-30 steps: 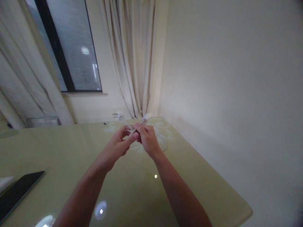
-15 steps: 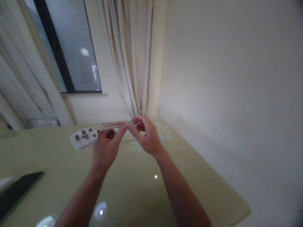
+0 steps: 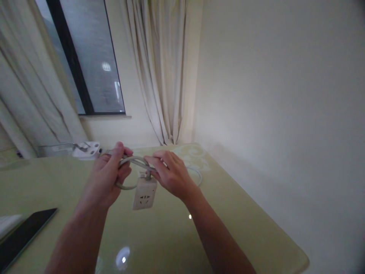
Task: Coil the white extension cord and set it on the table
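Note:
Both hands are raised above the table with a pale grey power cord looped between them. My left hand is closed round the cord, close to a white socket block that juts out beyond its fingers to the left. My right hand pinches the looped cord near its crossing. Below the crossing hangs a second white socket block, its outlet face toward me. Part of the cord curves out behind my right wrist. The fingers hide some of the loops.
A glossy pale green table spreads beneath my hands, its right edge near a plain wall. At the left lies a dark flat panel beside a white object. Curtains and a window stand behind.
My left hand has moved left and turned, tilting the first socket block away. My right hand has moved slightly lower. The second socket block has come into view, hanging between the hands.

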A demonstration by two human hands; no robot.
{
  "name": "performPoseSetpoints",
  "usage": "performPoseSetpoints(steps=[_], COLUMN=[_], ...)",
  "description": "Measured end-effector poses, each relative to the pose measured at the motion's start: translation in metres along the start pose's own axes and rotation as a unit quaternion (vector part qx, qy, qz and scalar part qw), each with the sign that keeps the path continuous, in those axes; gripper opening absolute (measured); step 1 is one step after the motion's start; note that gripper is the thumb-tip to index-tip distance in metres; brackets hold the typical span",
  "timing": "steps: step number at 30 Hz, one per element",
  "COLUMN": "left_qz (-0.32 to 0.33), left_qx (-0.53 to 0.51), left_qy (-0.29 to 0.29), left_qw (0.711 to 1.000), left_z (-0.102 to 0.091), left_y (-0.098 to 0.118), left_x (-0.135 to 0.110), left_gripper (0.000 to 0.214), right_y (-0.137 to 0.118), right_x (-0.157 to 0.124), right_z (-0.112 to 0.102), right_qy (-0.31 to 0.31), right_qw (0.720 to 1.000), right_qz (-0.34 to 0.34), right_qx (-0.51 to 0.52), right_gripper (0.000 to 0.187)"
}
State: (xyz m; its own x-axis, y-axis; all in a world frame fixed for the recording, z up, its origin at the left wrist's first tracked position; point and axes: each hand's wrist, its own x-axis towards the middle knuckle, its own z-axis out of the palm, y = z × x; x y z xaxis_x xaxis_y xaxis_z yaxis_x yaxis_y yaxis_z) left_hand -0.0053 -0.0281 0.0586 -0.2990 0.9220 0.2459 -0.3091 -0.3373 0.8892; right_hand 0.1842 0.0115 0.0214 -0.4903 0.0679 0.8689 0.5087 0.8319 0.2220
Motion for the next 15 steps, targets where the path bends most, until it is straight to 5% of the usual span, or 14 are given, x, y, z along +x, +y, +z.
performPoseSetpoints(steps=[3, 6, 10, 15], left_qz=[-0.161, -0.228, -0.162, 0.034], left_qx=[-0.186, -0.279, -0.233, -0.07], left_qy=[-0.02, -0.042, -0.019, 0.099], left_qw=[0.969, 0.932, 0.959, 0.992], left_z=[0.0, 0.003, 0.0, -0.038], left_y=[0.008, 0.011, 0.001, -0.024], left_x=[0.005, 0.005, 0.012, 0.049], left_gripper=[0.045, 0.047, 0.037, 0.038], right_y=[-0.002, -0.002, -0.007, -0.001], right_x=[-0.004, -0.006, -0.009, -0.041], right_z=[0.004, 0.006, -0.006, -0.045], right_qy=[0.076, 0.135, 0.15, 0.039], right_qw=[0.995, 0.986, 0.984, 0.974], right_qz=[-0.061, -0.099, -0.08, 0.019], right_qx=[0.008, 0.017, 0.045, 0.221], right_gripper=[0.024, 0.02, 0.02, 0.014])
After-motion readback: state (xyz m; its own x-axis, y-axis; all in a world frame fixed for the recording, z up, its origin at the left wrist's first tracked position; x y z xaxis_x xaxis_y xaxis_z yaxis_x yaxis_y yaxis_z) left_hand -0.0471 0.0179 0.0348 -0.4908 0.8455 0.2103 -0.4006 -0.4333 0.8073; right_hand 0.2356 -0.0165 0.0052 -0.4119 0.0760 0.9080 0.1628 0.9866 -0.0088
